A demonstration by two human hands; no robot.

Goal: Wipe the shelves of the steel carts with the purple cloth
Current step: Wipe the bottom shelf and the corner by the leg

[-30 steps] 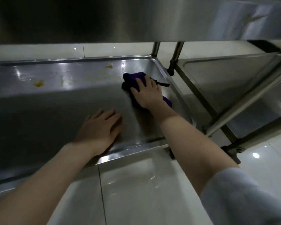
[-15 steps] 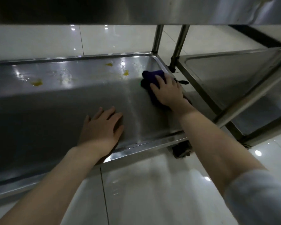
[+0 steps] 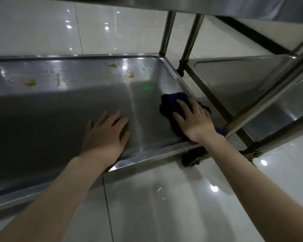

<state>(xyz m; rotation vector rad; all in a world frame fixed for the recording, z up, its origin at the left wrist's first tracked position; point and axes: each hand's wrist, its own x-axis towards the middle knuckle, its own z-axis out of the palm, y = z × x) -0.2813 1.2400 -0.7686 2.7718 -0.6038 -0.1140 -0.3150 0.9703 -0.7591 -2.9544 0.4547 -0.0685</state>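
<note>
- The right hand (image 3: pixel 194 121) lies flat on the purple cloth (image 3: pixel 171 105), fingers spread and pressing it down on the shelf (image 3: pixel 59 109); it presses rather than clasps, the palm covering the near part of the cloth
- The cloth is bunched and sits in the near right corner of the lower shelf; part of it shows beyond the fingertips and a small part at the wrist, beside the shelf rim
- Just right of this hand a steel post (image 3: pixel 269 95) rises in a slant, and past it stands the second cart (image 3: pixel 234 79) with its own low shelf
- To the left of the cloth, a little apart, the left hand (image 3: pixel 107 135) rests open and flat on the bare steel, fingers a little spread, holding nothing; its wrist crosses the front rim
- Both forearms are bare and reach forward and down from the bottom of the view
- Farther from the cloth, toward the back of the shelf, there are yellow stains (image 3: pixel 129 75) and wet marks; one more yellow spot (image 3: pixel 29 82) lies far to the left
- A small green glint (image 3: pixel 148 88) shows on the steel just behind the cloth
- Two upright legs (image 3: pixel 166 30) stand at the far right corner, and an upper shelf (image 3: pixel 217 6) hangs over the scene
- Below the corner by the cloth a dark caster (image 3: pixel 191 157) touches the glossy pale tiled floor (image 3: pixel 164 198), which reflects ceiling lights
</note>
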